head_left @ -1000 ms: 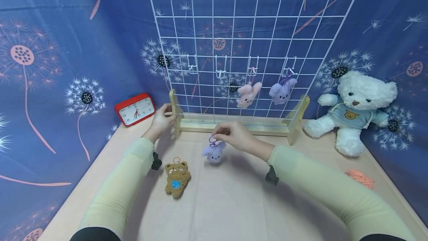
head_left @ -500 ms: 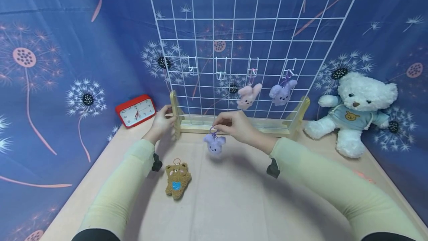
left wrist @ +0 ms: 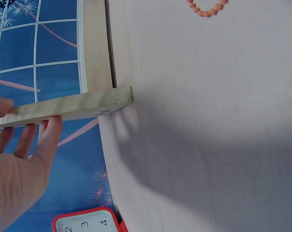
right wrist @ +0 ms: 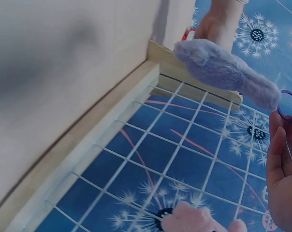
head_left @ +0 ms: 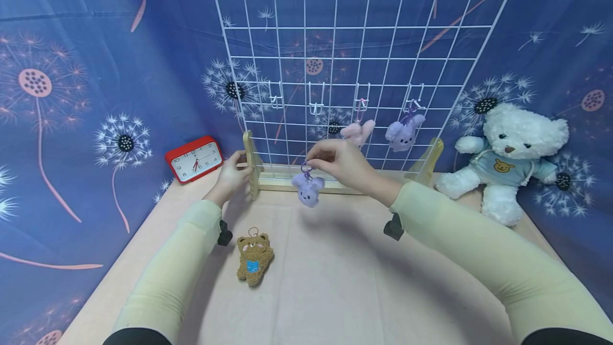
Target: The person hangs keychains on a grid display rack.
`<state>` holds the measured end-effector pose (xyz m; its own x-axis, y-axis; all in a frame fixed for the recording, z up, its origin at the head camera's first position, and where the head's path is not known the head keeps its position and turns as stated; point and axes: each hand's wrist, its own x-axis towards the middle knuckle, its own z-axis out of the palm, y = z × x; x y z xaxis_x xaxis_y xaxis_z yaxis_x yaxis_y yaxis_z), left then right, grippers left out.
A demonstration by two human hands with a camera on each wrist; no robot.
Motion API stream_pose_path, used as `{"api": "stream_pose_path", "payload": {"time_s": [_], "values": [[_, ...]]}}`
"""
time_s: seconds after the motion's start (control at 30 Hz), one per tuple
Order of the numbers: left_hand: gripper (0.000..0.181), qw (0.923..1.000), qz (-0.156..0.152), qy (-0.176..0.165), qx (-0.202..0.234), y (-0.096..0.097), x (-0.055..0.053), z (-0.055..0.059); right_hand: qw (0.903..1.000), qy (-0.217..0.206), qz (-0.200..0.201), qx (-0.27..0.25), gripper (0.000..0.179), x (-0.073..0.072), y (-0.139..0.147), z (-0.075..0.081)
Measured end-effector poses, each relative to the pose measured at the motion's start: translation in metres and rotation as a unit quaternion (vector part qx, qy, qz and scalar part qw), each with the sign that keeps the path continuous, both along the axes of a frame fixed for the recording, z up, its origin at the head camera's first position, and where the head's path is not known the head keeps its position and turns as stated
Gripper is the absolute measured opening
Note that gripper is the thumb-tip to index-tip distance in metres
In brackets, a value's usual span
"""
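Four white hooks sit on the wire grid [head_left: 369, 41]: two bare ones at eleven [head_left: 276, 101] and twelve [head_left: 316, 108] o'clock from the held charm, and two loaded ones, with the pink charm [head_left: 356, 131] at one o'clock and the hung purple charm [head_left: 403, 132] between one and two. That makes four plush charms in all, counting the held purple charm [head_left: 308, 190] and the brown bear charm [head_left: 255, 260], which lies on the cloth between seven and eight o'clock from it. One red alarm clock [head_left: 193, 158] stands near ten o'clock, one white teddy [head_left: 507, 164] near three.

The right hand [head_left: 346, 161] pinches the held charm's purple ring [right wrist: 279, 107]; the charm dangles clear of the table, before the grid's bottom rail. The left hand [head_left: 234, 172] grips the wooden foot [left wrist: 88, 104] at the grid's nine o'clock end.

Since a second ago the held charm has risen, while the left hand has stayed put. The right hand now covers the pink charm's lower part, and the right sleeve hides the coral bundle. Orange beads [left wrist: 207, 12], cut off in the left wrist view, may be that same bundle.
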<state>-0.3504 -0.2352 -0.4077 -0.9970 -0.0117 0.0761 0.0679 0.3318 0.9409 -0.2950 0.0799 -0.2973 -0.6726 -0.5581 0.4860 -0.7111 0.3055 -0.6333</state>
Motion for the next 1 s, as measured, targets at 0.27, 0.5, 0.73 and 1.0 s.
{"api": "stream_pose_path", "payload": {"time_s": [0.27, 0.5, 0.73, 1.0], "values": [[0.054, 1.0000, -0.002, 0.006, -0.002, 0.000, 0.001, 0.001, 0.9997, 0.017, -0.020, -0.003, 0.005, -0.002, -0.002, 0.019], [0.055, 0.9999, -0.002, 0.010, 0.000, 0.000, 0.001, 0.001, 0.9970, 0.037, -0.068, -0.012, 0.006, -0.001, -0.003, 0.033], [0.055, 1.0000, 0.001, 0.004, 0.000, -0.001, 0.001, 0.002, 0.9904, 0.054, -0.125, -0.024, 0.007, -0.004, -0.005, 0.044], [0.056, 1.0000, -0.002, 0.007, 0.006, 0.001, 0.001, 0.000, 0.9858, 0.055, -0.142, -0.071, 0.007, -0.010, -0.007, 0.049]]}}
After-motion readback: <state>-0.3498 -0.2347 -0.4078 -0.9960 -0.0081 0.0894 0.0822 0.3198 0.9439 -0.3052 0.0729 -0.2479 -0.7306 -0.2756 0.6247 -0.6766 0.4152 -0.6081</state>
